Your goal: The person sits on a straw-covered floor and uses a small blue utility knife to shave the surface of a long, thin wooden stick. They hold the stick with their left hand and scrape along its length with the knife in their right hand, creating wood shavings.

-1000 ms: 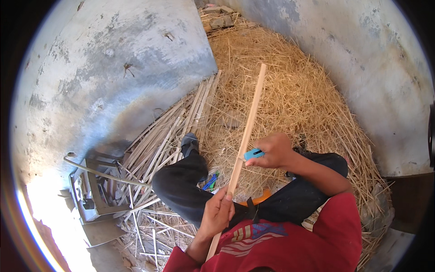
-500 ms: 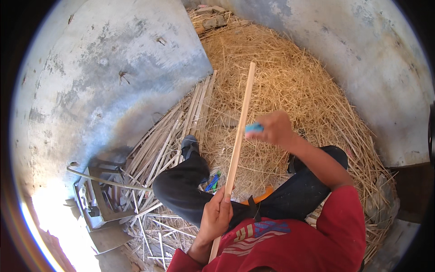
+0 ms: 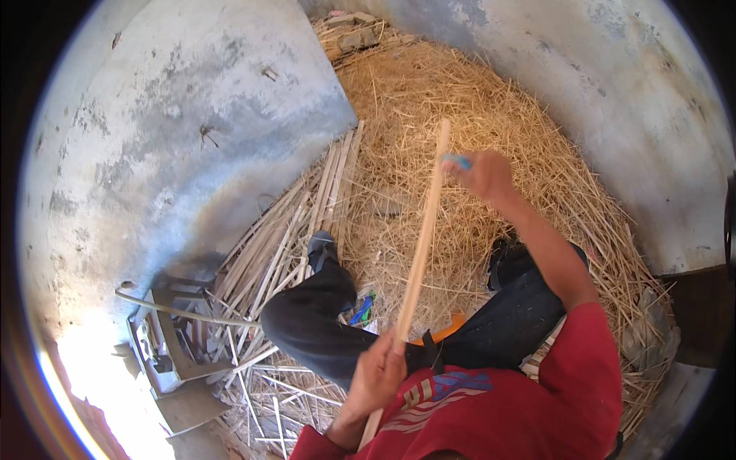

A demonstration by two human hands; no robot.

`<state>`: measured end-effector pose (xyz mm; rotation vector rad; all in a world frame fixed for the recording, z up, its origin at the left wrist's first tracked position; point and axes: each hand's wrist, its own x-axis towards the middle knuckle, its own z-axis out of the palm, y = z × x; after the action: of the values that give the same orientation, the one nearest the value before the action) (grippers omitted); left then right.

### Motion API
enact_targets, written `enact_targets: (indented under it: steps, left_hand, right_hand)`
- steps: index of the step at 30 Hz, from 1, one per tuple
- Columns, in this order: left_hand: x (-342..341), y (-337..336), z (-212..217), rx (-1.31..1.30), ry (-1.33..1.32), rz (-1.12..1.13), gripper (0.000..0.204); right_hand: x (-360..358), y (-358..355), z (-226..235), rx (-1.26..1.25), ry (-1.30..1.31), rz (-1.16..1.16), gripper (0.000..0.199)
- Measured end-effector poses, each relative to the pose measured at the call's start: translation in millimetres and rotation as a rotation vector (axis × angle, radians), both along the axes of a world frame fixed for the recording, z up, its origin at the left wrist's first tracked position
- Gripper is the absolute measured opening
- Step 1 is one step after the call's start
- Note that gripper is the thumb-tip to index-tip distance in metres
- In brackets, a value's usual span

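While the left hand (image 3: 377,373) kept its near grip on the long wooden strip (image 3: 420,249), the right hand (image 3: 483,175) had slid farther up to the strip's far end, fingers closed around a small blue tool (image 3: 458,161), arm outstretched over the straw (image 3: 491,100).

Concrete floor (image 3: 230,100), bare left of left hand (image 3: 376,376). Straw heap (image 3: 498,123) under and beyond right hand (image 3: 484,172). Cane strips (image 3: 291,245) left of left hand.
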<state>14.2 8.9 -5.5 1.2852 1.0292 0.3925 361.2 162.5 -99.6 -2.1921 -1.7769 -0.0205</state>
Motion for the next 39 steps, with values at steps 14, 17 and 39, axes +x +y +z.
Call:
enact_targets:
  steps: [14,17,39]
  left_hand:
    - [-12.9,12.4,-17.2,-0.352,-0.473,0.19,0.041]
    - [-6.7,8.3,-20.2,-0.402,-0.539,0.202,0.044]
    - [3.1,6.7,-20.5,-0.743,-0.796,0.218,0.052]
  right_hand:
    - [-70.0,-68.9,28.7,0.268,0.37,0.57,0.06]
    - [-89.7,-72.1,38.3,0.305,0.101,0.645,0.061]
    - [-68.5,-56.0,27.2,0.387,0.112,0.636,0.067]
